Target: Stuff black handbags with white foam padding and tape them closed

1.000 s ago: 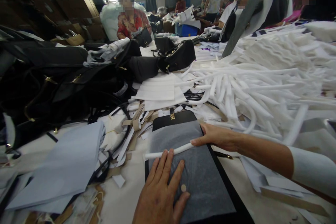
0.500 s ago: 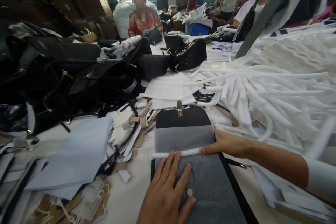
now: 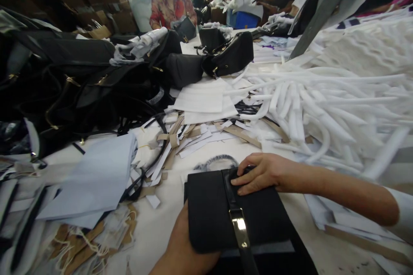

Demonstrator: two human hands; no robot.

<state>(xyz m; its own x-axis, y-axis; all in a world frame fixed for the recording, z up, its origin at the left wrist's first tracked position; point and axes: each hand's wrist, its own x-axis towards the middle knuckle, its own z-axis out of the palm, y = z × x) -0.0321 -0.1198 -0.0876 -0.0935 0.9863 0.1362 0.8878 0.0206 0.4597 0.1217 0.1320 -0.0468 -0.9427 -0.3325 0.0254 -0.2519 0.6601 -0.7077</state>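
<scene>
A black handbag point(image 3: 209, 210) lies on the table before me with its flap folded down. A dark strap with a shiny gold clasp point(image 3: 240, 227) runs down the flap's middle. My left hand point(image 3: 185, 245) grips the bag's lower left side, its fingertips hidden beneath the flap. On the flap's upper edge lies my right hand point(image 3: 260, 174), fingers stretched across the leather beside the strap. A wrapped handle point(image 3: 217, 161) arches behind the bag's top edge.
Black bags point(image 3: 106, 77) are heaped at the left and back. White foam strips point(image 3: 300, 107) pile up at the right. Pale sheets point(image 3: 93, 176), paper scraps and tags point(image 3: 93, 245) lie left of the bag. Across the table a person point(image 3: 174, 8) handles another bag.
The flap, open with its grey lining showing and a white foam roll across it, is now folded over the bag. My left hand moved to the bag's side, my right onto the flap.
</scene>
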